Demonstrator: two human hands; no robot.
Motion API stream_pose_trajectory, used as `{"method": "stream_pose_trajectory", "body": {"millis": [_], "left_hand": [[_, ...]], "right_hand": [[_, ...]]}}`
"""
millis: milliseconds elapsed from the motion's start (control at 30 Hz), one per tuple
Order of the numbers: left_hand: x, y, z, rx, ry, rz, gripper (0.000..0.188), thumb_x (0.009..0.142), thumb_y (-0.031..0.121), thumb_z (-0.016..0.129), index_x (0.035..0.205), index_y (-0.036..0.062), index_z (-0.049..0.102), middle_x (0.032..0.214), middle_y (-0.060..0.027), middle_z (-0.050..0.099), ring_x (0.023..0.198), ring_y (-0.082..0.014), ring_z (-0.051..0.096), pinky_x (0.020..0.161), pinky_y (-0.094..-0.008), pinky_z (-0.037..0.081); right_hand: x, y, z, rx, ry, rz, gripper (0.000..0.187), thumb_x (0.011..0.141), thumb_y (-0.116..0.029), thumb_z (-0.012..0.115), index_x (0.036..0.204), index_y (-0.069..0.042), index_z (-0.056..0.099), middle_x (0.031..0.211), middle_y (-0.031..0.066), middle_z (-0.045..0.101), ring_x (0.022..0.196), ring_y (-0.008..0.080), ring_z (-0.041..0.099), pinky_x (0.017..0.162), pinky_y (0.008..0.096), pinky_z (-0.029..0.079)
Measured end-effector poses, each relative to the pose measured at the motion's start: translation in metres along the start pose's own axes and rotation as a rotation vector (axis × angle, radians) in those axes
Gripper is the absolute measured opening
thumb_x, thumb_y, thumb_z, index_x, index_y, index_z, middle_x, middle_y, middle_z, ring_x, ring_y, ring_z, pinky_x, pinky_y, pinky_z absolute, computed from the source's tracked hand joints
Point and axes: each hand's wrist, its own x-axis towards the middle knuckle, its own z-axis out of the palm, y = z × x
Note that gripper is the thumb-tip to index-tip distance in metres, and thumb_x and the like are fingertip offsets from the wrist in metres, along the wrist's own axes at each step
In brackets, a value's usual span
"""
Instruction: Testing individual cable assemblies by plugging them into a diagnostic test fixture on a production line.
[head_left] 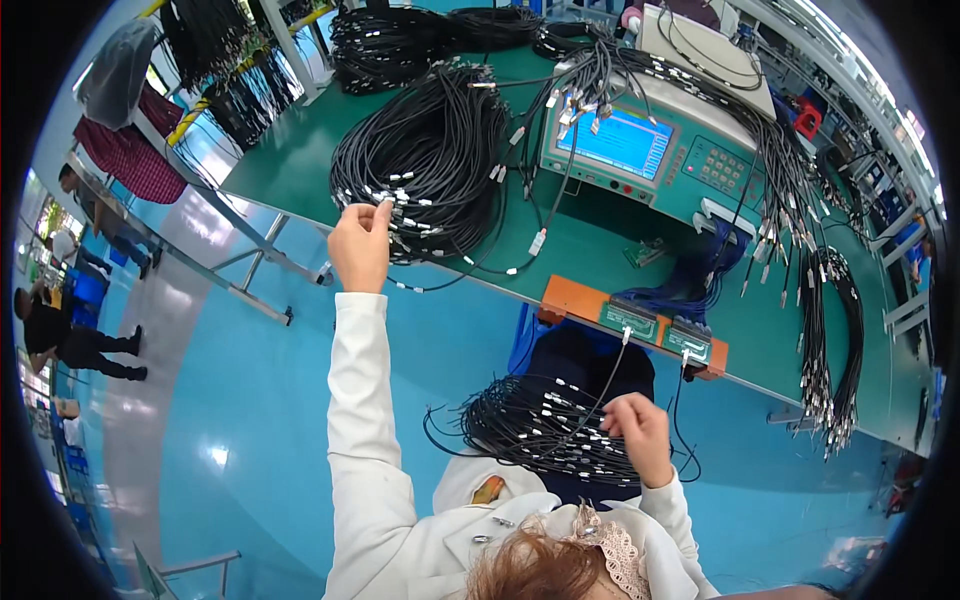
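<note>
Black cable coil [428, 150], at left grip [361, 248]

Through a wide fisheye lens, the head view looks steeply down from above the wearer's hair [535, 572], facing the green workbench [300, 150], near enough that the left hand [362, 245] and right hand [642, 435] sit well inside the frame, with blue floor [250, 400] stretching away leftward.
</note>
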Motion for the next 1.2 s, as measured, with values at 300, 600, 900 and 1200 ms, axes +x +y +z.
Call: {"method": "stream_pose_trajectory", "body": {"millis": [300, 600, 900, 1200], "left_hand": [[0.018, -0.008, -0.002, -0.910, -0.139, -0.526, 0.017, 0.082, 0.015, 0.063, 0.085, -0.0020, 0.062, 0.070, -0.0007, 0.056, 0.049, -0.0046, 0.038, 0.049, -0.0195, 0.035], [-0.107, 0.075, -0.039, -1.446, -0.601, -0.755, 0.014, 0.093, 0.016, 0.049, 0.099, 0.0037, 0.053, 0.069, -0.0011, 0.045, 0.072, -0.0155, 0.047, 0.082, -0.0332, 0.042], [0.032, -0.065, -0.155, -1.441, -0.465, -0.695, 0.021, 0.096, 0.010, 0.042, 0.113, -0.0033, 0.045, 0.070, -0.0014, 0.037, 0.050, -0.0067, 0.026, 0.045, -0.0203, 0.026], [0.060, -0.102, -0.185, -1.232, -0.317, -0.817, 0.024, 0.098, 0.017, 0.043, 0.112, -0.0012, 0.050, 0.064, 0.0029, 0.030, 0.044, -0.0048, 0.020, 0.036, -0.0205, 0.018]], "right_hand": [[0.030, -0.017, 0.043, 0.146, -0.244, 0.054, 0.019, 0.092, -0.012, 0.049, 0.088, 0.002, 0.061, 0.071, 0.0046, 0.063, 0.061, 0.0087, 0.059, 0.058, 0.0214, 0.049], [0.176, -0.061, 0.094, 1.387, -0.385, 0.213, 0.043, 0.092, -0.036, 0.052, 0.113, 0.002, 0.048, 0.096, 0.0119, 0.064, 0.084, 0.0182, 0.062, 0.079, 0.0320, 0.051], [-0.026, -0.023, -0.036, 0.650, -0.353, 0.228, 0.027, 0.098, -0.019, 0.037, 0.084, 0.001, 0.048, 0.061, 0.0086, 0.051, 0.054, 0.0169, 0.056, 0.070, 0.0380, 0.054], [-0.131, 0.011, -0.206, 1.320, 0.865, -0.349, 0.027, 0.099, -0.028, 0.040, 0.101, -0.004, 0.051, 0.056, -0.0054, 0.034, 0.038, 0.0035, 0.023, 0.037, 0.0192, 0.026]]}}
